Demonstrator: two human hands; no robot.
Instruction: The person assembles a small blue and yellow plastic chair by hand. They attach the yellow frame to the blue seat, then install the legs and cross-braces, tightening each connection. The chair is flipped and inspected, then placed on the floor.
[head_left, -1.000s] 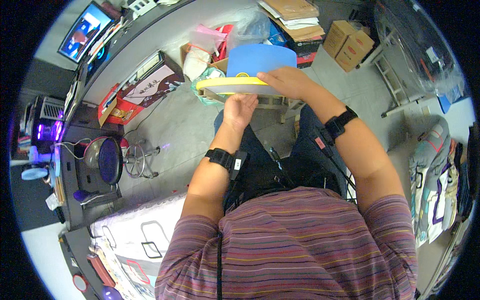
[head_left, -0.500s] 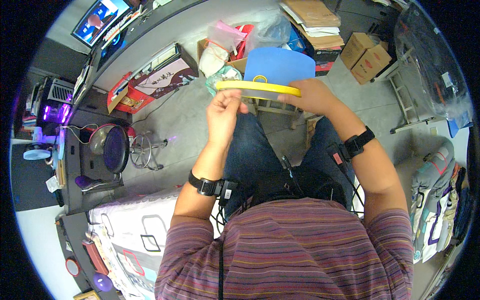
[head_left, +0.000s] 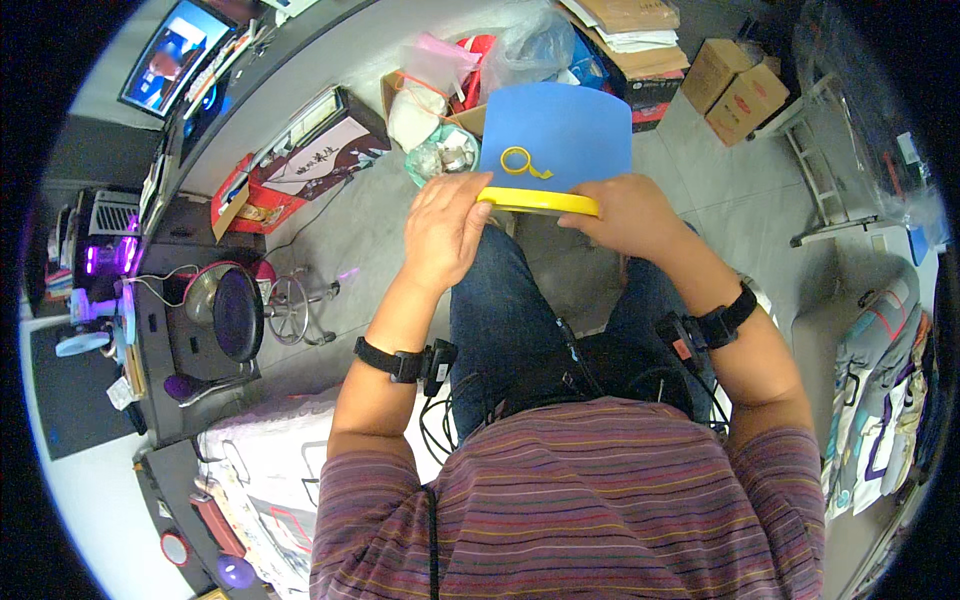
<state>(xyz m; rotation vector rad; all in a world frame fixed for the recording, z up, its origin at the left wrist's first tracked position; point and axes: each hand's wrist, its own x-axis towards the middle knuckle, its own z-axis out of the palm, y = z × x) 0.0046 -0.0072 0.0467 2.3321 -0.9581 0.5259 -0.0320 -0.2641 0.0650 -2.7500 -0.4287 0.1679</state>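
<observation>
A slightly curved thing with a yellow edge (head_left: 540,202) is in front of me, seen nearly edge-on; its full shape and kind are hidden. My left hand (head_left: 440,228) closes on its left end, fingers along the top and thumb beneath. At the right end my right hand (head_left: 630,215) grips it, the thumb below the band. Just beyond lies a blue flat board (head_left: 585,125) with a rounded far edge. On it rests a yellow tape roll (head_left: 515,160) with a short loose tail, apart from both hands.
Past the board are plastic bags (head_left: 530,50), a clear container (head_left: 440,155) and stacked papers (head_left: 630,40). Cardboard boxes (head_left: 745,105) stand at the far right, a round black stool (head_left: 238,312) at the left. A bed (head_left: 280,440) is near on the left.
My left hand has shifted from a pinch below the band's left end to a fuller grip over it. The yellow edge sits slightly nearer me, and more of the tape roll shows.
</observation>
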